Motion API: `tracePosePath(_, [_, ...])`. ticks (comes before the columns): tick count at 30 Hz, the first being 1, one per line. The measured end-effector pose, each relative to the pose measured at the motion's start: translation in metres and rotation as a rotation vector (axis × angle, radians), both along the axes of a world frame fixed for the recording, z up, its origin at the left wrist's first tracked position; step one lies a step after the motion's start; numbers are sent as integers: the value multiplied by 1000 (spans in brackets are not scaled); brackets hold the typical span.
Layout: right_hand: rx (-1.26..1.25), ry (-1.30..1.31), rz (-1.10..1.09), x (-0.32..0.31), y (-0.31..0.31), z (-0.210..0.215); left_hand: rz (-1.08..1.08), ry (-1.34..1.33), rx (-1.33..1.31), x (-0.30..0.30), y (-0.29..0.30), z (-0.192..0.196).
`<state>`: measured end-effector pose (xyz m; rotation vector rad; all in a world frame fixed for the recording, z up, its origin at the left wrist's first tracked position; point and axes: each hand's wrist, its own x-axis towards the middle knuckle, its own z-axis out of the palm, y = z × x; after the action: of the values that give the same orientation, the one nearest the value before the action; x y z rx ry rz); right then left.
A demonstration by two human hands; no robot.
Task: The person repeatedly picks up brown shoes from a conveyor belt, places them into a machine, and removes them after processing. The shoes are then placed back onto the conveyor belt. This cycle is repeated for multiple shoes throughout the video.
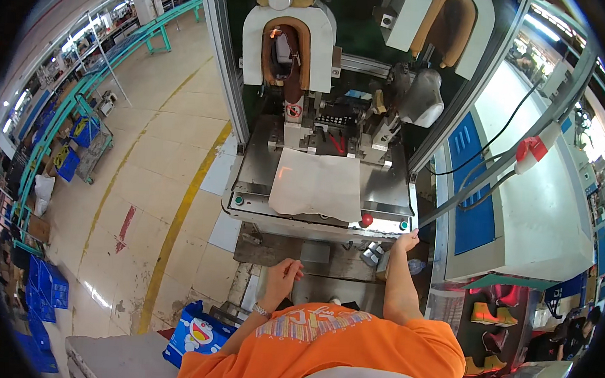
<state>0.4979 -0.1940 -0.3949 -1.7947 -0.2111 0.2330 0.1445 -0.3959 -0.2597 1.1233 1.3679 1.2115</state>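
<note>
My right hand (406,241) is at the right front corner of the machine bed (383,224), its fingers curled at the edge close to a green button (404,226). My left hand (283,277) hangs in front of the bed, fingers loosely curled with nothing seen in them. A cream sheet (316,186) lies over the bed's front. At the left station, a brown shoe upper (292,89) sits inside a white U-shaped clamp (255,49) with tan padding. The right station has a bare metal form (425,99) below another padded clamp (472,40).
A red button (367,220) and another green button (239,200) sit on the front edge. Red-handled pliers (337,143) lie behind the sheet. Right stands a white-and-blue cabinet (521,200), above a rack of yellow boots (493,315). A blue pack (196,330) is at lower left.
</note>
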Motion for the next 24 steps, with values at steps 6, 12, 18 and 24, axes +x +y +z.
tracePosePath(6, [-75, 16, 22, 2, 0, 0, 7, -33, -24, 2, -1, 8])
tracePosePath(12, [-145, -20, 93, 4, -5, 4, -23, 152, -24, -1, 0, 17])
tracePosePath(18, [-190, -21, 139, 5, -6, 8, 9, 176, -13, -1, -5, 17])
tracePosePath(24, [-243, -66, 67, 7, -7, -2, -35, 152, 99, -1, -10, 18])
